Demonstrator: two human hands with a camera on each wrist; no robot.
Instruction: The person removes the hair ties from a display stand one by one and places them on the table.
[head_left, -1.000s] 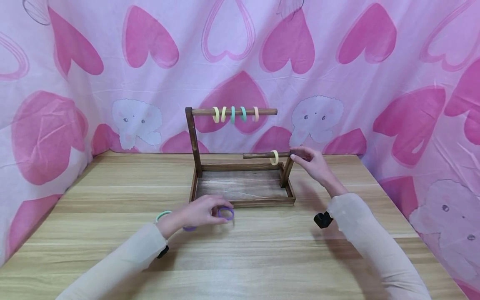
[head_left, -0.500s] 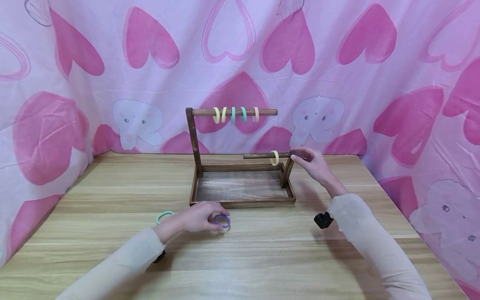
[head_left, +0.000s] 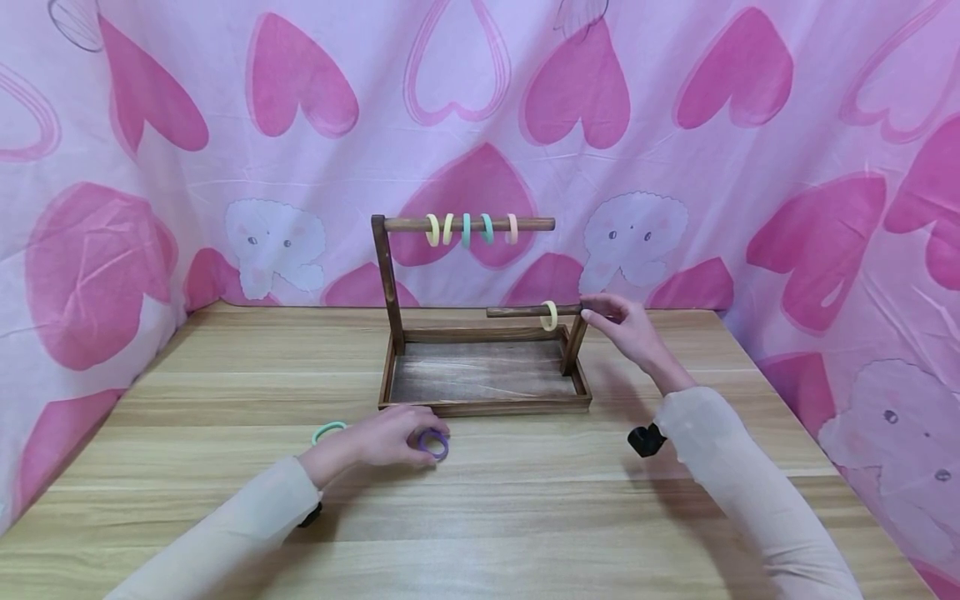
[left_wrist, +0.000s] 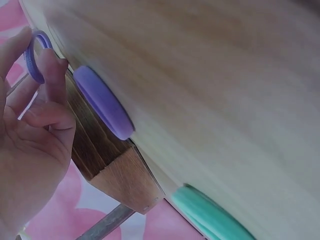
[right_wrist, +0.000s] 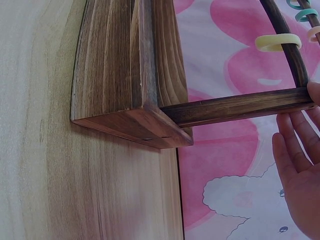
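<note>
My left hand [head_left: 393, 435] pinches a purple hair tie [head_left: 433, 445] between thumb and fingertips, low over the table in front of the wooden rack [head_left: 480, 409]. In the left wrist view a second purple hair tie [left_wrist: 105, 102] lies on the table beside that hand; the hand hides it in the head view. A green hair tie [head_left: 328, 431] rests near the left wrist. At the rack's right end, my right hand [head_left: 628, 327] holds the top of the short post, thumb in front and fingers behind. One pale yellow hair tie [head_left: 550, 316] hangs on the lower bar.
The rack's upper bar [head_left: 536, 224] carries several hair ties: yellow, green and a pink one [head_left: 512, 228]. Its tall post [head_left: 387, 283] rises from the left end of the tray base. Behind the wooden table [head_left: 495, 525] hangs a pink heart-patterned cloth [head_left: 480, 100].
My left hand has shifted left and closer to me with the purple hair tie. The second purple hair tie, partly visible earlier, is covered in the head view. The right hand stays put.
</note>
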